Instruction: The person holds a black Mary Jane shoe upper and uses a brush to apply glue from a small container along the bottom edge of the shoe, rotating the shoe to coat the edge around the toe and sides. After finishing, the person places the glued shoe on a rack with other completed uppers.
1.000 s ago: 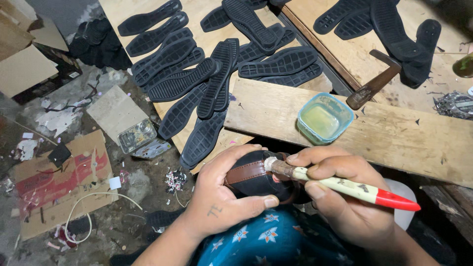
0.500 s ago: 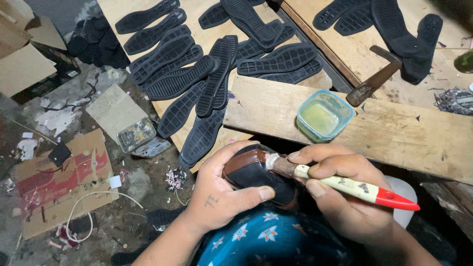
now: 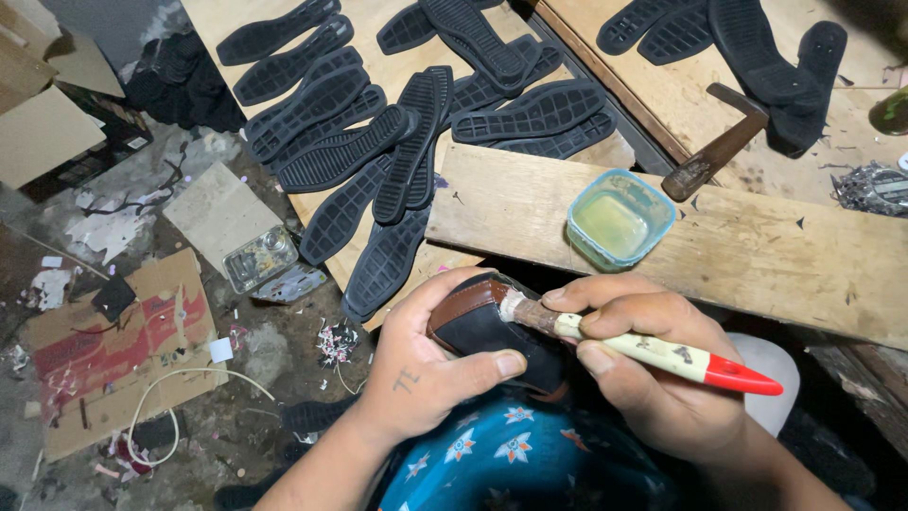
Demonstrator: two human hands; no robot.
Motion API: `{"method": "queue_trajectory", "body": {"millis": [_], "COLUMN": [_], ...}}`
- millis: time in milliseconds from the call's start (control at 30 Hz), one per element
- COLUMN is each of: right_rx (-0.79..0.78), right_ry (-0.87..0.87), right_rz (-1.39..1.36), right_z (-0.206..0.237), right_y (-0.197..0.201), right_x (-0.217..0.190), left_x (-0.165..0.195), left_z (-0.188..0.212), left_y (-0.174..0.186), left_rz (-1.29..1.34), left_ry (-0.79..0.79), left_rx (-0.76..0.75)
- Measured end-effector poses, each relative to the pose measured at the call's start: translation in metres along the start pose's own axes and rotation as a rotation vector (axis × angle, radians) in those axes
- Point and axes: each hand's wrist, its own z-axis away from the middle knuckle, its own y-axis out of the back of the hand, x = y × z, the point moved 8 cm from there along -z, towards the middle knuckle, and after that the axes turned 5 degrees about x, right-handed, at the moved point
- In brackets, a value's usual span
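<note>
My left hand grips a dark shoe upper with a brown leather edge, held over my lap. My right hand holds a brush with a cream handle and red tip; its bristle end presses against the shoe's brown edge. Just beyond the hands, a small blue tub of pale yellow glue sits on a wooden plank.
Several black rubber soles lie spread on boards ahead. A hammer rests right of the tub. On the dirty floor at left lie flattened cardboard, a white cord and scraps. Blue patterned cloth covers my lap.
My left hand has turned the shoe slightly, and the brush tip has shifted along the brown edge. Both hands stay in the same place.
</note>
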Motion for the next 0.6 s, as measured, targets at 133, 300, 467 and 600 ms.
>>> {"method": "queue_trajectory", "body": {"millis": [133, 300, 467, 600], "right_rx": [-0.003, -0.008, -0.004, 0.026], "right_ry": [-0.033, -0.073, -0.08, -0.098], "right_rz": [-0.03, -0.027, 0.036, -0.045], "right_z": [0.002, 0.002, -0.005, -0.011], "right_y": [0.001, 0.004, 0.011, 0.011], "right_x": [0.004, 0.01, 0.014, 0.017], "left_x": [-0.002, 0.002, 0.0, -0.009], "left_z": [-0.001, -0.003, -0.008, -0.01], "left_y": [0.001, 0.001, 0.005, 0.009], "left_rz": [0.02, 0.037, 0.085, 0.109], "left_ry": [0.016, -0.02, -0.051, -0.007], "left_rx": [0.002, -0.053, -0.028, 0.023]}}
